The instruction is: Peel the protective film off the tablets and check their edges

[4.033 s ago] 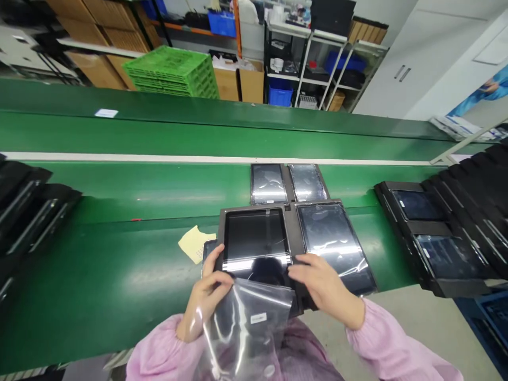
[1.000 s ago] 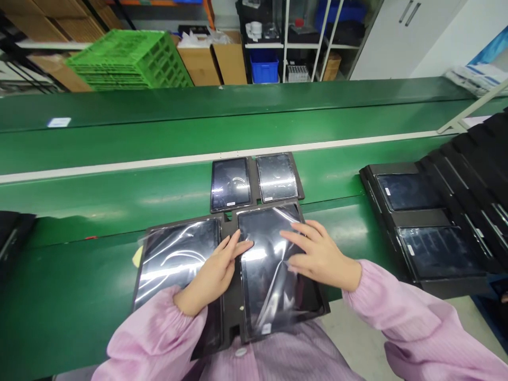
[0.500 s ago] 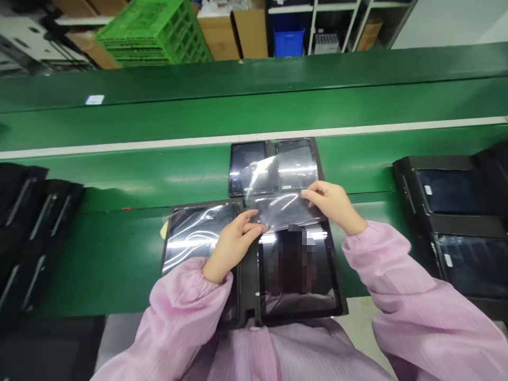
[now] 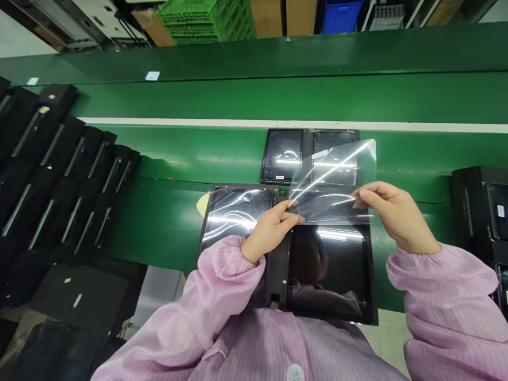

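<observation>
Film (image 4: 333,203) over near right screen (image 4: 329,280), near left screen (image 4: 238,211) beside, 2 screens (image 4: 283,153) behind

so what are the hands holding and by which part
A clear plastic film: the left hand holds its left edge near the lower corner, and the right hand pinches it near its right edge.

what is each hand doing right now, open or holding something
Left hand: closed, pinching the clear film near its lower left.
Right hand: closed, pinching its right edge.
</observation>
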Tool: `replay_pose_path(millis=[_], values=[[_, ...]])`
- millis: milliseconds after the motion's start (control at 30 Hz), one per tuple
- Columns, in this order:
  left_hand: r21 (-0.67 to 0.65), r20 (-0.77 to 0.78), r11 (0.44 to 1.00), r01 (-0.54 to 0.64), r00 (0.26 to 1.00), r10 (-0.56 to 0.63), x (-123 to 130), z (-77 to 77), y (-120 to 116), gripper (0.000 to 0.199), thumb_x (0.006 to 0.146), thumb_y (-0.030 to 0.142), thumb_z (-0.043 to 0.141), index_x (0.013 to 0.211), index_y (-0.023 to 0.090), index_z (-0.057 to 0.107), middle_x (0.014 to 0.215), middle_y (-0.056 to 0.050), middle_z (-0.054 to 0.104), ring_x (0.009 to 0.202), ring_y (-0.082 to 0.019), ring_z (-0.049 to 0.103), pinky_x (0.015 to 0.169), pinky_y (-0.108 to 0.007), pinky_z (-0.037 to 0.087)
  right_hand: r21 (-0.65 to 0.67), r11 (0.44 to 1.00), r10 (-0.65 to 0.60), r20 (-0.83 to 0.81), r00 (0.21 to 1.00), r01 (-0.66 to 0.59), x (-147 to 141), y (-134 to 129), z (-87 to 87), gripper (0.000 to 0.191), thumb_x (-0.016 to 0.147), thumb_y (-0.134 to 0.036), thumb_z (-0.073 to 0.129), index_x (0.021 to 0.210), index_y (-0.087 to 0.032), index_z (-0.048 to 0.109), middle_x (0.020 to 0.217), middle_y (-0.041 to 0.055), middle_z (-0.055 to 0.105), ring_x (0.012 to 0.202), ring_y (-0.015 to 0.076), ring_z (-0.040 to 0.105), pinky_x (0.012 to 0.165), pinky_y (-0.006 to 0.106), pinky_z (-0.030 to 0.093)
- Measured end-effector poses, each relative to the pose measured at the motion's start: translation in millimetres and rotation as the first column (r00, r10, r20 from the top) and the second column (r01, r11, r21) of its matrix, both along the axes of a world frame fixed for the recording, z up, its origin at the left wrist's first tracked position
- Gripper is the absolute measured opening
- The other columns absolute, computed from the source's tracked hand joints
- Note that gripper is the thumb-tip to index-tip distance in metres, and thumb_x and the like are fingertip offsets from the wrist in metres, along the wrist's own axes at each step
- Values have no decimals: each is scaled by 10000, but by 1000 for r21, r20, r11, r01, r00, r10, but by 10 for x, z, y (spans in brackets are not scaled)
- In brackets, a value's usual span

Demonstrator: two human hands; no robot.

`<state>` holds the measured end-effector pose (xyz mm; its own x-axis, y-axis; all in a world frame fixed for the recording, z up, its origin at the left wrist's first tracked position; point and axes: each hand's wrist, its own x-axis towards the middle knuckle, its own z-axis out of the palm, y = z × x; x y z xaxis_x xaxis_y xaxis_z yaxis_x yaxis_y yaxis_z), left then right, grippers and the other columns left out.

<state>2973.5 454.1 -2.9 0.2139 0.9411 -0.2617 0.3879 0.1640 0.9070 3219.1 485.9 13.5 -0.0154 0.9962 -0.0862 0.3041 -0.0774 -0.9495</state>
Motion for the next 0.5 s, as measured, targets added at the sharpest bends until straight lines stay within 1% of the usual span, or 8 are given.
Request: replay_pose_path(millis=[100, 200, 267, 300, 333, 400, 467, 500], values=[[17, 12, 1000, 8, 1000, -8, 14, -19, 1, 337, 831, 268, 512, 1151, 163, 519, 904, -38, 744, 916, -174, 670, 904, -341, 466, 27, 998, -44, -185, 982, 50, 129, -120, -29, 227, 811, -401, 580, 770, -181, 622, 801, 32, 663, 691, 132, 590, 663, 267, 466], [63, -6, 998, 3, 1000, -3, 0, -53, 2, 343, 833, 310, 501, 1141, 166, 544, 910, -51, 742, 920, -192, 670, 919, -379, 466, -19, 992, -124, -298, 947, 124, 256, -265, -108, 338, 838, -501, 495, 841, -173, 580, 788, 43, 654, 621, 125, 593, 577, 251, 472], [150, -72, 983, 109, 992, -99, -45, -84, -30, 316, 846, 307, 466, 1113, 185, 584, 960, -60, 733, 960, -203, 659, 989, -442, 409, -113, 982, -173, -193, 966, 154, 313, -360, -172, 402, 857, -548, 404, 868, -168, 536, 754, 47, 643, 558, 123, 590, 511, 242, 465], [211, -130, 950, 232, 969, -208, -79, -102, -68, 293, 849, 275, 443, 1077, 209, 616, 1016, -58, 719, 1017, -213, 636, 1029, -485, 356, -158, 973, -186, -92, 978, 170, 328, -408, -199, 417, 871, -550, 355, 867, -166, 518, 746, 52, 639, 538, 124, 590, 490, 240, 464], [270, -210, 884, 382, 919, -333, -119, -123, -126, 294, 842, 222, 423, 1031, 239, 648, 1096, -51, 690, 1103, -229, 589, 1058, -529, 292, -190, 964, -188, 14, 982, 187, 332, -457, -220, 420, 885, -538, 315, 858, -165, 508, 747, 57, 638, 529, 126, 592, 483, 242, 468], [330, -409, 671, 664, 741, -533, -206, -173, -302, 390, 786, 101, 400, 971, 294, 684, 1273, -20, 583, 1281, -272, 413, 1071, -609, 179, -210, 953, -177, 193, 965, 217, 298, -565, -237, 404, 897, -505, 314, 804, -168, 516, 735, 57, 636, 532, 135, 597, 504, 255, 483], [328, -567, 514, 793, 600, -564, -282, -230, -539, 512, 730, 31, 398, 1072, 317, 650, 1390, -23, 461, 1357, -304, 260, 1051, -651, 157, -169, 954, -185, 311, 932, 246, 201, -680, -223, 335, 864, -466, 448, 723, -175, 535, 718, 53, 626, 623, 171, 618, 601, 289, 500], [328, -620, 475, 817, 565, -544, -308, -257, -665, 557, 718, 20, 403, 1145, 312, 610, 1415, -40, 426, 1364, -314, 235, 1045, -657, 166, -132, 955, -201, 373, 906, 267, 129, -734, -209, 288, 833, -433, 528, 696, -180, 538, 743, 60, 624, 717, 204, 627, 680, 316, 496]])
